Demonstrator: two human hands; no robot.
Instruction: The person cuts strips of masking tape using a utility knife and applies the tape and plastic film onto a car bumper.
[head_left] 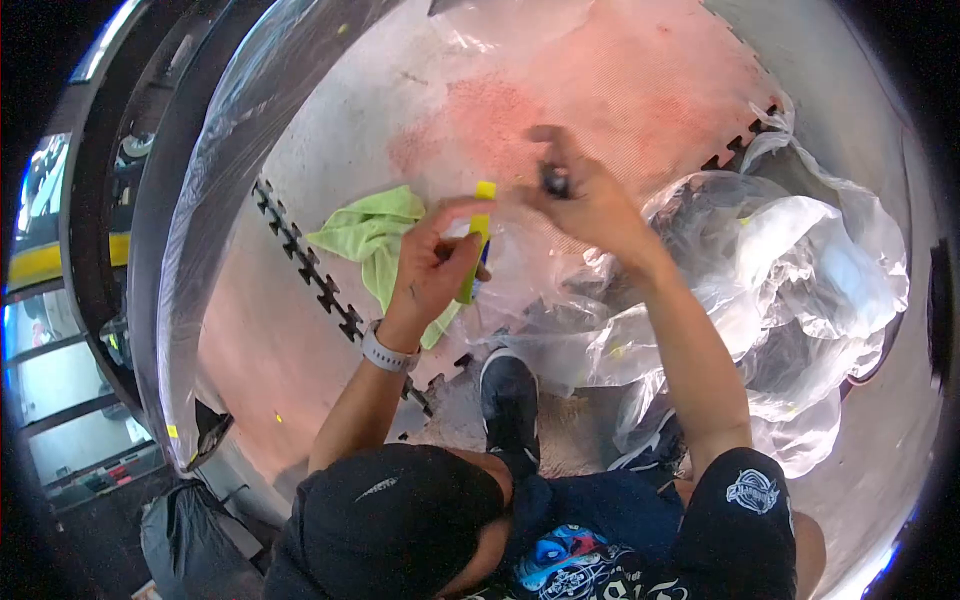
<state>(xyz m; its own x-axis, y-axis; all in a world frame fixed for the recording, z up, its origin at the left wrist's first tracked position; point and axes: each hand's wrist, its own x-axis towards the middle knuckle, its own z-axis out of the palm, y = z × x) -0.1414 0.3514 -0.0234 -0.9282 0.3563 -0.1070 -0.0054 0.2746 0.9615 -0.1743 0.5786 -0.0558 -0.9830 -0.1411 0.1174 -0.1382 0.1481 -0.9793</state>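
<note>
My left hand, with a pale watch at the wrist, is closed on a bright yellow strip that stands nearly upright and has a dark blue part lower down. What exactly the strip is, I cannot make out. To the right and a little higher, my right hand is blurred by motion, its fingers curled around a small dark object of unclear kind. The two hands are close together but apart. Behind my left hand, a lime green cloth lies crumpled on the floor.
Clear plastic sheeting is heaped at the right, and more plastic film hangs along the left. Interlocking mats with red powdery stains cover the floor. A black bag sits at lower left. A dark shoe is below my hands.
</note>
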